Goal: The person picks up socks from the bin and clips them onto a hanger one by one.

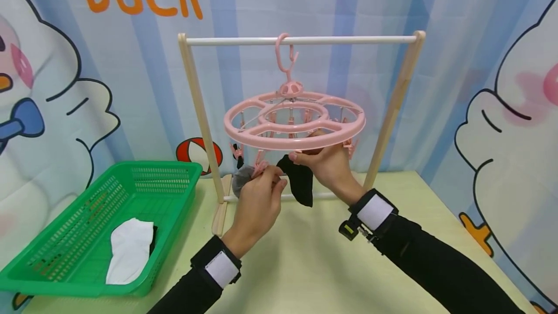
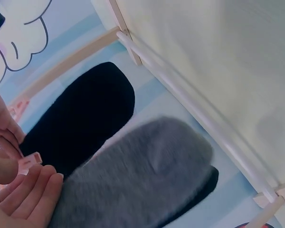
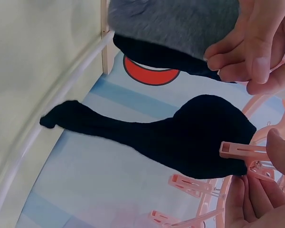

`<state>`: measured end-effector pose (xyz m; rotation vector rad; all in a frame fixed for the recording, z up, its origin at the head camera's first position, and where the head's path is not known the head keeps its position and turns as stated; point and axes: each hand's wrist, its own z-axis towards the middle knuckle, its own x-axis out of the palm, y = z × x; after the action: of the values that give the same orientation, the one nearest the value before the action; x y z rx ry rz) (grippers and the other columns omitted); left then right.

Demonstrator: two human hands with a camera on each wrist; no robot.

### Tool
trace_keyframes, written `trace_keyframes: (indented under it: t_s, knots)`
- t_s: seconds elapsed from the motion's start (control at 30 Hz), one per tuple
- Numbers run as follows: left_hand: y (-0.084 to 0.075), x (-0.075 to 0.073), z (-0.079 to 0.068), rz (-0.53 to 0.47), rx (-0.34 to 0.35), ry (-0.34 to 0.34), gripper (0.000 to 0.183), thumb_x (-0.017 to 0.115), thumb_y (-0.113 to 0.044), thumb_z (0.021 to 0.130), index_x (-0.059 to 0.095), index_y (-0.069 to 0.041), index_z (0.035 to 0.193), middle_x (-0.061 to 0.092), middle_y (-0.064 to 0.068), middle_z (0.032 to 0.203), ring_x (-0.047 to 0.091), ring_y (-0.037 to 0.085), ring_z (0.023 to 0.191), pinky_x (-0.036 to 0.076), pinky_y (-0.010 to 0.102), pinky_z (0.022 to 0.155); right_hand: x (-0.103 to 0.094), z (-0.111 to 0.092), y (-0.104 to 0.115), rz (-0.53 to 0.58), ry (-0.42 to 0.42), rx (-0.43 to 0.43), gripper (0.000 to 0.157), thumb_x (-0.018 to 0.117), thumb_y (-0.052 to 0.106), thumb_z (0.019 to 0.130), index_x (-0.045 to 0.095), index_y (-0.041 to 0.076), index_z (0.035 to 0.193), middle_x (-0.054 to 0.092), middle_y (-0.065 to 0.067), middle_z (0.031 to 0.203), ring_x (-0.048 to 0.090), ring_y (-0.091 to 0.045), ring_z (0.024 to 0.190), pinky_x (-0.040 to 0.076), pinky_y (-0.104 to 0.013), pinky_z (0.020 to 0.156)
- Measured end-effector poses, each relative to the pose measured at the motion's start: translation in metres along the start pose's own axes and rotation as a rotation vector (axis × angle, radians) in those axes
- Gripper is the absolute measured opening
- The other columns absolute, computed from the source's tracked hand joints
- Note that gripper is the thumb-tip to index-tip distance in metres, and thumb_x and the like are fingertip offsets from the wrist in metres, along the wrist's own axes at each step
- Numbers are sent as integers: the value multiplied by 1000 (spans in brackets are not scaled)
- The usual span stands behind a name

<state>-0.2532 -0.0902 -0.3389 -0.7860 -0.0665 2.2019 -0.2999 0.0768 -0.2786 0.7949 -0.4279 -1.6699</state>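
Observation:
In the head view, my right hand (image 1: 333, 166) is under the front right of a round pink clip hanger (image 1: 294, 144). It pinches a pink clothespin (image 3: 242, 150) at one end of a dangling black sock (image 3: 190, 137). My left hand (image 1: 259, 202) is close beside a grey sock (image 1: 241, 180), which hangs at a pink clothespin (image 1: 260, 164) on the front left. Its fingers are loosely bent, the thumb stands apart from them, and I see nothing held between them. Behind the grey sock another black sock (image 2: 206, 192) shows partly.
The hanger hooks over a white rod (image 1: 348, 40) on a wooden-sided stand (image 1: 396, 105). A green basket (image 1: 174, 251) on the left holds a white sock (image 1: 131, 251) with something black under it. Several other clothespins (image 3: 192, 185) dangle from the hanger. A cartoon-print curtain (image 1: 383, 4) is behind.

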Motion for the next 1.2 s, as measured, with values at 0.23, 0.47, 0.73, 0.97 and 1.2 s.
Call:
trace_keyframes:
  t_s: [0.23, 0.47, 0.73, 0.97, 1.2]
  knots:
    - [-10, -3, -10, -56, -5, 34, 15, 68, -1, 90, 61, -1, 103, 65, 2, 83, 59, 7, 69, 55, 27, 61, 0, 1, -7, -18, 1, -30, 24, 85, 6, 73, 70, 3, 91, 70, -6, 81, 66, -14, 76, 54, -47, 73]
    - [-14, -4, -13, -70, 16, 36, 16, 71, -1, 87, 61, -3, 100, 65, 1, 83, 59, 7, 70, 55, 26, 60, -1, 0, -7, 15, 28, -54, 25, 82, 1, 75, 70, 2, 97, 71, -7, 86, 66, -12, 77, 56, -33, 69]
    - [-24, -21, -4, -23, 72, -12, 10, 68, -5, 91, 62, -2, 99, 64, 3, 83, 55, 9, 69, 54, 28, 58, 0, 0, -8, 14, 7, -61, 25, 84, 2, 74, 70, 1, 94, 71, -8, 84, 67, -14, 76, 57, -34, 68]
    - [-31, -48, 26, 127, 261, -188, 17, 71, -1, 87, 65, 2, 103, 65, 11, 90, 59, 24, 85, 54, 38, 79, 0, 1, -7, -49, 13, -74, 24, 84, 6, 74, 71, 4, 95, 70, -5, 83, 66, -13, 77, 55, -38, 70]
    - [-28, -57, 47, 262, 349, -231, 34, 77, -7, 83, 66, 2, 113, 61, 19, 113, 55, 31, 107, 49, 43, 94, 1, 0, -10, -17, 16, -75, 33, 83, 5, 75, 70, 2, 105, 70, -8, 92, 66, -14, 81, 56, -36, 72]
